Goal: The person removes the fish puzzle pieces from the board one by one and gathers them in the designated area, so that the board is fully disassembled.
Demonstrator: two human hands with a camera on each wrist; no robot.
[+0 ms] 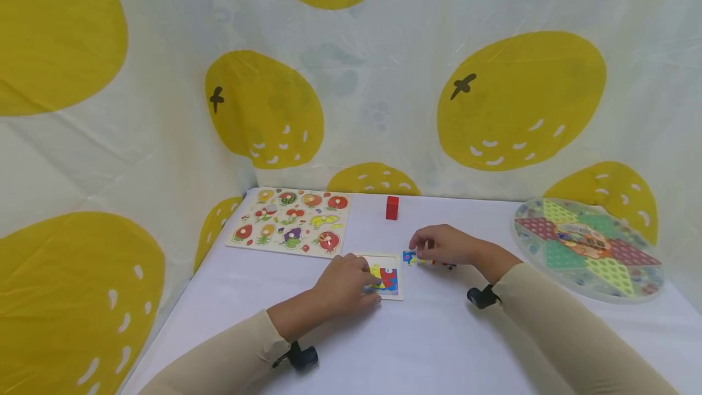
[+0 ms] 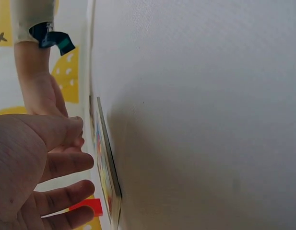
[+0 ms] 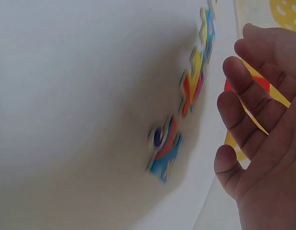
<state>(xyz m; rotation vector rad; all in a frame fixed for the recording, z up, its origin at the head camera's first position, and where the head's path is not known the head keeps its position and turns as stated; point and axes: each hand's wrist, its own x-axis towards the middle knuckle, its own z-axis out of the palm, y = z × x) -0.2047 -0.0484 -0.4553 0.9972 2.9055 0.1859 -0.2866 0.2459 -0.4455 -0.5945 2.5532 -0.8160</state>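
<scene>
A small jigsaw tray (image 1: 400, 285) with a pale rim lies on the white table, brightly coloured jigsaw pieces (image 1: 389, 277) fitted in its lower right. My left hand (image 1: 342, 287) is over the tray's left side, its fingers extended across it; whether the fingertips touch the pieces is hard to tell. Just right of the tray hovers my right hand (image 1: 446, 244), its fingers loosely bent. Under it, several loose jigsaw pieces (image 3: 164, 152) lie in a row on the cloth, partly hidden by the hand in the head view. Nothing shows between the right fingers.
A fruit peg puzzle board (image 1: 296, 221) lies at the back left. A red block (image 1: 392, 208) stands at the back middle. On the right is a round Chinese checkers board (image 1: 589, 249). A fruit-patterned curtain (image 1: 378, 96) hangs behind the table.
</scene>
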